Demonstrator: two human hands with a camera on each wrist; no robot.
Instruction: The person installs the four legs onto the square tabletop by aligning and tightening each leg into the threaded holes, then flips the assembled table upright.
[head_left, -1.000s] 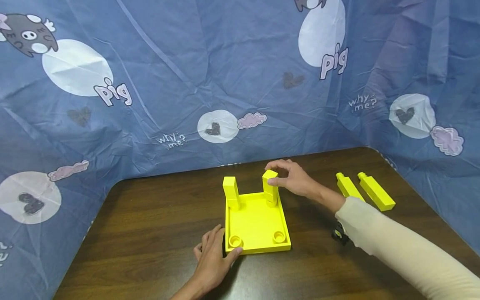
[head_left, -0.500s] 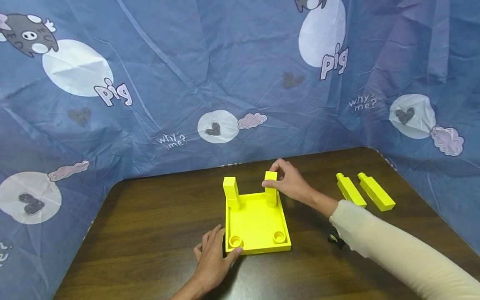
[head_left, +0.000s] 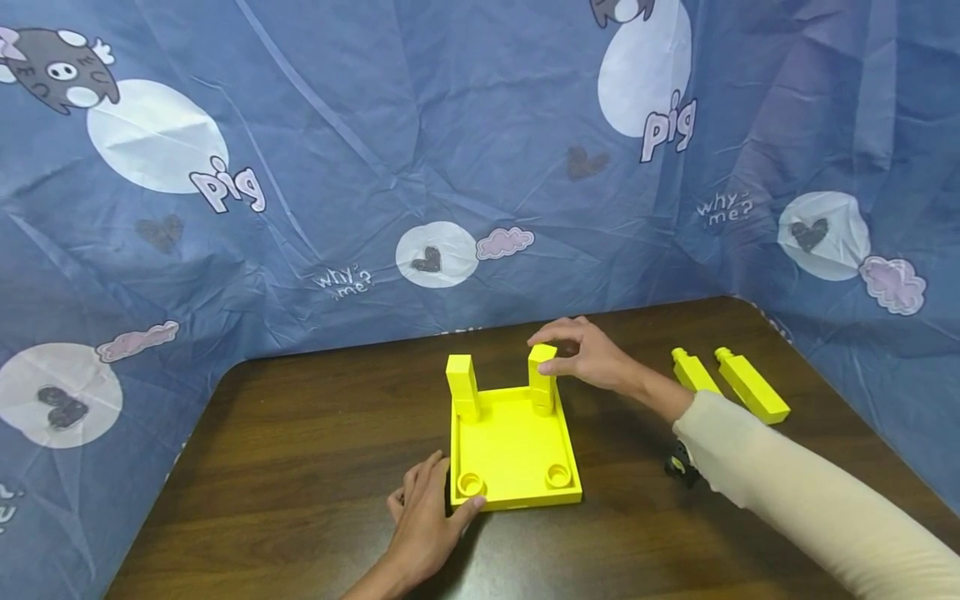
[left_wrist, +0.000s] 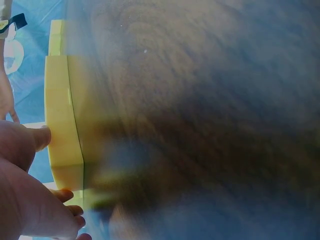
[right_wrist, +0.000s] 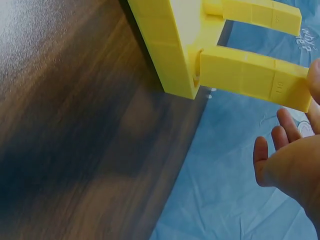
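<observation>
A square yellow tabletop (head_left: pixel 513 446) with a raised rim lies upturned on the brown table. My left hand (head_left: pixel 427 521) grips its near left corner, thumb on the front rim and fingers along the left side. At the far right corner, a square yellow leg (head_left: pixel 542 379) stands upright in its socket. My right hand (head_left: pixel 592 358) holds this leg near its top, with the thumb on the near face and the fingers arched behind. A second leg (head_left: pixel 462 387) stands at the far left corner. Round sockets (head_left: pixel 558 476) show bare at both near corners.
Two more yellow legs (head_left: pixel 752 385) with threaded ends lie on the brown table (head_left: pixel 300 467) at the right, one partly behind my right sleeve (head_left: pixel 795 492). A blue printed cloth (head_left: pixel 337 167) hangs behind the table's far edge.
The far right leg has turned in its socket, first flat face forward, now corner forward. My right hand closed in on it, then shifted back slightly rightward. My left hand has stayed put.
</observation>
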